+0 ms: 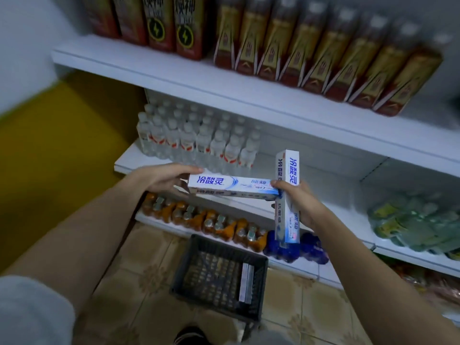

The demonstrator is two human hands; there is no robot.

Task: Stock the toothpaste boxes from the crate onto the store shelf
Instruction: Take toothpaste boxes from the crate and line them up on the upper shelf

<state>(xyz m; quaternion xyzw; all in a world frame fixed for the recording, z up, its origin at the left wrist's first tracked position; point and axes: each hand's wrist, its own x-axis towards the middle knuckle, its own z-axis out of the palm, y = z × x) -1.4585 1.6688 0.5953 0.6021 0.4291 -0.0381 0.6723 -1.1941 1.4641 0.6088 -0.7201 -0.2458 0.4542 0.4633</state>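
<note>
My left hand point(164, 179) grips one end of a white and blue toothpaste box point(231, 186) held level in front of the middle shelf point(331, 185). My right hand point(298, 201) holds a second toothpaste box point(287, 195) upright, and its fingertips touch the far end of the level box. Below on the floor stands a dark plastic crate point(219, 275) with one more toothpaste box point(246, 282) lying against its right wall.
Clear water bottles point(196, 138) fill the left of the middle shelf. Tall drink cartons point(323, 53) line the top shelf. Orange bottles point(204, 220), blue packs point(311, 247) and green packs point(410, 222) sit on the lower shelves. A yellow wall stands to the left.
</note>
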